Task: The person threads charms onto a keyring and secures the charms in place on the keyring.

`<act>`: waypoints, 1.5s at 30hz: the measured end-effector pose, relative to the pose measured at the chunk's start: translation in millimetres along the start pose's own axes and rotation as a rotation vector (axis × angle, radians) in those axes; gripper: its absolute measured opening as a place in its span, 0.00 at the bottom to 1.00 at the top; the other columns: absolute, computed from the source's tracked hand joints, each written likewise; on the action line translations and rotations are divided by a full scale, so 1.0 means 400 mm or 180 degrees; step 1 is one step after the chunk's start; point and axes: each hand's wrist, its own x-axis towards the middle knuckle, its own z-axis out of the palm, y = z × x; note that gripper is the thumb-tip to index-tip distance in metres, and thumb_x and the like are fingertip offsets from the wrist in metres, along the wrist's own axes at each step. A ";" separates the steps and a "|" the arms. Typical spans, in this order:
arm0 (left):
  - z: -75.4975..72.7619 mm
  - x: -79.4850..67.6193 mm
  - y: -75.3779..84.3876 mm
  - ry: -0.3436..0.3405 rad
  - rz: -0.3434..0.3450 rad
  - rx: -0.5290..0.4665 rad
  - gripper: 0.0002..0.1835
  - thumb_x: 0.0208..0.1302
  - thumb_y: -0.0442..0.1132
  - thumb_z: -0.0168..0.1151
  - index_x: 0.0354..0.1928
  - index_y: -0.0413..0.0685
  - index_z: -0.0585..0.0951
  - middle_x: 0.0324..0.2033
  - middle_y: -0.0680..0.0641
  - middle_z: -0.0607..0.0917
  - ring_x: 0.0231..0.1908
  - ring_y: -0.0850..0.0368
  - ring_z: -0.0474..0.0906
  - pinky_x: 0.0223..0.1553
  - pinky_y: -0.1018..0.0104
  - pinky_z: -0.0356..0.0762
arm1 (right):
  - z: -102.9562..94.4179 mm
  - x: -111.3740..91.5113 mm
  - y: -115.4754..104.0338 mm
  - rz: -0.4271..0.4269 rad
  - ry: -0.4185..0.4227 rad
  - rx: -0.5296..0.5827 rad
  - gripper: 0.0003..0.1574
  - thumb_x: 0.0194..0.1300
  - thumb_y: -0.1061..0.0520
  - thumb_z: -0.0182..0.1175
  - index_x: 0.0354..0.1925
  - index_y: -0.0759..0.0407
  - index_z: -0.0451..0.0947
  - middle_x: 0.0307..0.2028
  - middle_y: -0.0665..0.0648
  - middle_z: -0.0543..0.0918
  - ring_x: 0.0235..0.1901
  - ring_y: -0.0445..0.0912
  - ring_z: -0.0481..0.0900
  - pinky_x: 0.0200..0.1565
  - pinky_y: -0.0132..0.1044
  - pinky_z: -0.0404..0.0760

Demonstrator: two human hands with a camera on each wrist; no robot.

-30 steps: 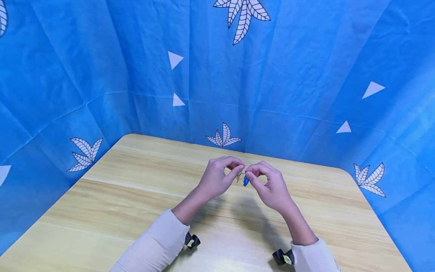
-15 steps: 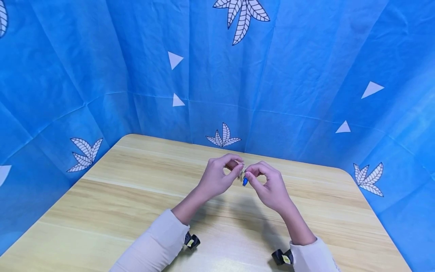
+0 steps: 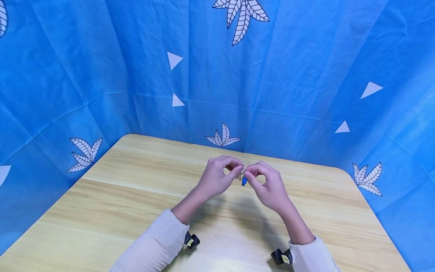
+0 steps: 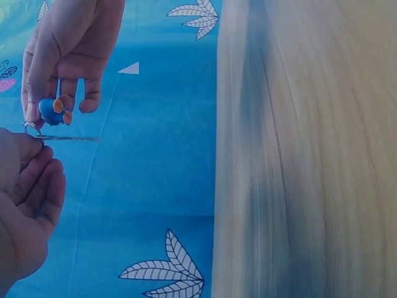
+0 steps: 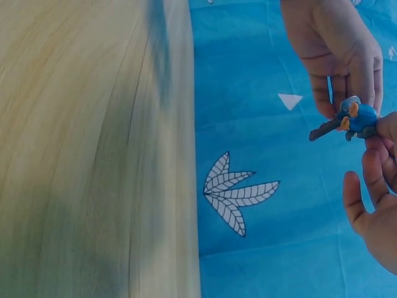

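Both hands meet above the table in the head view. My left hand (image 3: 217, 179) pinches a metal key (image 4: 77, 138) at its head between thumb and index finger. On the other side, my right hand (image 3: 270, 187) pinches the metal key ring (image 4: 32, 128) with thumb and index finger. A small blue figure charm (image 3: 244, 181) with orange feet hangs just below the right fingertips. In the right wrist view the key's blade (image 5: 324, 130) points left, past the charm (image 5: 364, 118). Fingertips hide part of the ring and the key's head.
A light wood-grain table (image 3: 102, 211) lies under the hands. Blue cloth (image 3: 289, 75) with white leaves and triangles hangs around its back and sides. Black wrist cameras (image 3: 192, 241) sit at both sleeve cuffs (image 3: 159, 241).
My left index finger lifted and straightened a little half a second ago, then came back down by the thumb. The key and charm have shifted slightly left. The right hand has barely moved.
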 end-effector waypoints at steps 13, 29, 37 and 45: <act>0.004 -0.005 0.002 0.0040 -0.0257 -0.0346 0.07 0.64 0.40 0.62 0.40 0.48 0.84 0.29 0.57 0.84 0.29 0.66 0.79 0.32 0.70 0.79 | 0.003 0.000 -0.012 0.0057 -0.0036 0.0031 0.04 0.62 0.69 0.60 0.36 0.64 0.80 0.28 0.56 0.78 0.30 0.46 0.75 0.35 0.35 0.76; 0.000 -0.008 0.018 -0.0120 -0.0465 -0.0312 0.05 0.64 0.43 0.62 0.37 0.53 0.84 0.28 0.61 0.84 0.28 0.66 0.79 0.25 0.69 0.78 | -0.005 -0.003 -0.010 0.0043 -0.0006 0.0042 0.04 0.62 0.69 0.60 0.36 0.64 0.80 0.28 0.55 0.78 0.30 0.44 0.73 0.34 0.33 0.74; 0.002 -0.004 0.021 -0.0087 -0.0422 -0.0393 0.04 0.64 0.39 0.61 0.39 0.51 0.83 0.25 0.59 0.82 0.26 0.64 0.78 0.26 0.68 0.79 | -0.005 -0.001 -0.011 0.0005 0.0013 0.0006 0.04 0.62 0.69 0.60 0.36 0.64 0.80 0.29 0.56 0.79 0.31 0.45 0.74 0.35 0.35 0.75; 0.002 -0.002 0.020 0.0038 -0.0416 -0.0358 0.05 0.63 0.36 0.61 0.40 0.50 0.83 0.23 0.59 0.82 0.25 0.65 0.78 0.28 0.64 0.79 | -0.004 -0.001 -0.011 0.0040 -0.0020 -0.0010 0.06 0.62 0.68 0.60 0.35 0.59 0.79 0.28 0.55 0.78 0.31 0.43 0.74 0.35 0.36 0.75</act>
